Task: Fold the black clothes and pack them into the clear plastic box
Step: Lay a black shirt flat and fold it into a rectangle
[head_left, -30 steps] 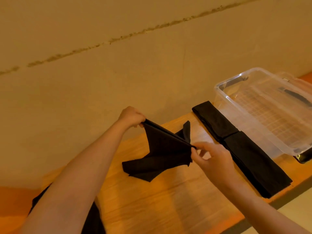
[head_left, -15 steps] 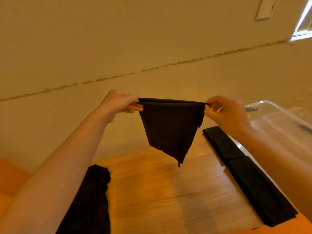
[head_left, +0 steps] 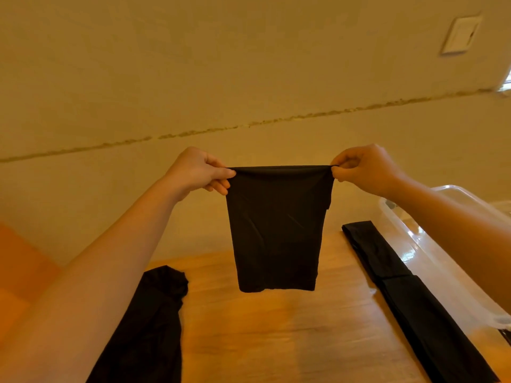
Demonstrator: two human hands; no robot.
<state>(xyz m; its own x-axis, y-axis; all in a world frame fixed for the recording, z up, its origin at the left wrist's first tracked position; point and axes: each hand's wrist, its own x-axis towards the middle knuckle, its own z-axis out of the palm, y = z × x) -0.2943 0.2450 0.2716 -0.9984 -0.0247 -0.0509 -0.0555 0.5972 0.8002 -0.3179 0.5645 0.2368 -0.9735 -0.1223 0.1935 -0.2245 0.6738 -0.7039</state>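
A small black garment hangs flat in the air above the wooden table. My left hand pinches its top left corner and my right hand pinches its top right corner, stretching the top edge taut. Its lower hem floats clear of the table. Two folded black pieces lie end to end along the right side, beside the clear plastic box, which my right forearm partly hides. A heap of unfolded black clothes lies at the lower left.
A beige wall with a rough horizontal seam stands right behind the table. A white wall plate sits at the upper right. Bare wood shows under the hanging garment.
The garment has been lifted off the table and shaken out; it hung as a crooked triangle, now as a flat rectangle. Both hands have spread further apart.
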